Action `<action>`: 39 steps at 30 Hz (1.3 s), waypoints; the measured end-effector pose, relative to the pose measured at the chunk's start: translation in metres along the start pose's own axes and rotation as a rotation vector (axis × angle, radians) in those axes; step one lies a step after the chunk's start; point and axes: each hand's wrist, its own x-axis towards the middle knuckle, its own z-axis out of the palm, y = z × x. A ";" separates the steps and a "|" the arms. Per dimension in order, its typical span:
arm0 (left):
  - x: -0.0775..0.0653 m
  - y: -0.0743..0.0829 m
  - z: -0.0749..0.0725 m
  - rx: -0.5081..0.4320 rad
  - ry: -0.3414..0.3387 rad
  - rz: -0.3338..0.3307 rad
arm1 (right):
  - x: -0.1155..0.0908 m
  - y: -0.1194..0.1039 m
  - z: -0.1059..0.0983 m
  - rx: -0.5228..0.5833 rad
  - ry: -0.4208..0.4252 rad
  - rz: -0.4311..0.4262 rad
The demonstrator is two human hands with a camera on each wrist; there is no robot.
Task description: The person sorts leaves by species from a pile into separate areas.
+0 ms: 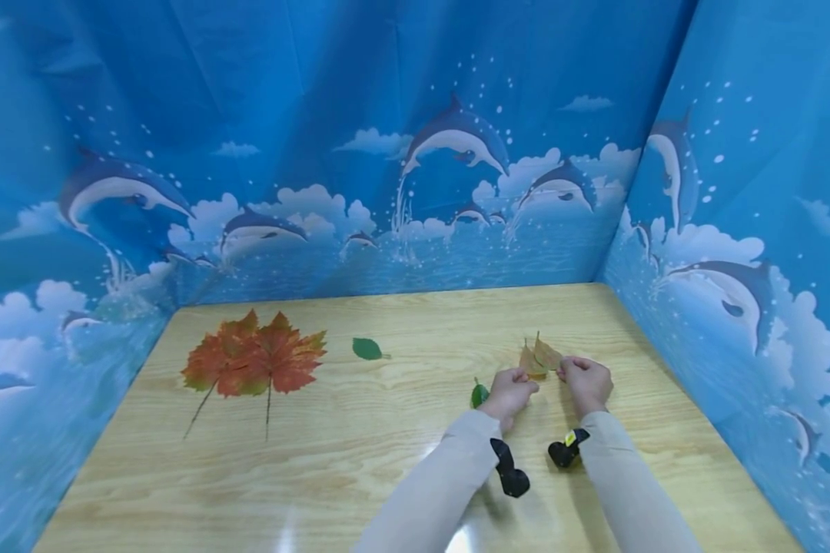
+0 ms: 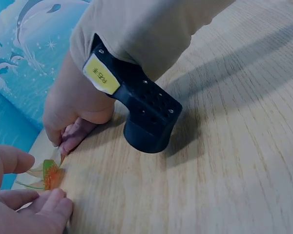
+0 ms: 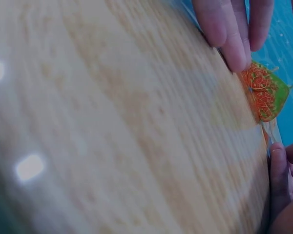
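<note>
Two small yellowish-brown leaves lie side by side toward the right of the table: a left leaf point(image 1: 531, 362) and a right leaf point(image 1: 548, 355). Loosely spread at the left leaf's lower edge is my left hand point(image 1: 510, 393), thumb and fingers apart; in the left wrist view that leaf point(image 2: 51, 175) looks green and orange. With thumb and finger, my right hand point(image 1: 586, 382) pinches the right leaf's edge; its fingertips point(image 3: 277, 152) show low in the right wrist view. A small green leaf point(image 1: 480, 395) lies partly hidden beside my left hand.
Two large red-orange maple-like leaves point(image 1: 252, 357) with long stems overlap at the table's left. Another green leaf point(image 1: 367, 349) lies near the middle back. Curtains point(image 1: 304, 153) printed with dolphins border the wooden table point(image 1: 214, 491) behind and on both sides.
</note>
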 end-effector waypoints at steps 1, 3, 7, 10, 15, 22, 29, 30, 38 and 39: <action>0.000 0.001 0.000 0.016 0.005 0.005 | 0.000 0.000 0.000 -0.002 0.001 -0.002; 0.000 0.002 -0.001 0.043 0.013 0.009 | -0.001 0.000 0.001 -0.001 0.001 -0.005; -0.001 0.008 -0.006 0.115 0.014 0.045 | -0.001 0.000 0.001 -0.004 -0.002 -0.014; -0.003 0.016 -0.014 0.155 -0.008 0.086 | -0.002 0.000 0.001 -0.005 -0.004 -0.018; -0.004 0.031 -0.034 0.103 -0.051 0.102 | -0.005 -0.001 0.001 0.009 -0.009 -0.024; -0.002 0.042 -0.075 -0.005 -0.005 0.140 | -0.004 0.000 0.001 0.007 -0.008 -0.028; -0.001 0.036 -0.116 -0.166 0.106 0.143 | -0.002 0.004 -0.002 0.023 -0.027 -0.035; -0.002 0.035 -0.122 -0.194 0.122 0.133 | -0.002 0.004 -0.002 0.024 -0.026 -0.036; -0.009 0.014 -0.162 -0.484 0.167 0.074 | -0.001 0.003 0.000 0.017 -0.020 -0.028; -0.011 0.011 -0.165 -0.521 0.183 0.065 | -0.001 0.003 0.000 0.014 -0.019 -0.027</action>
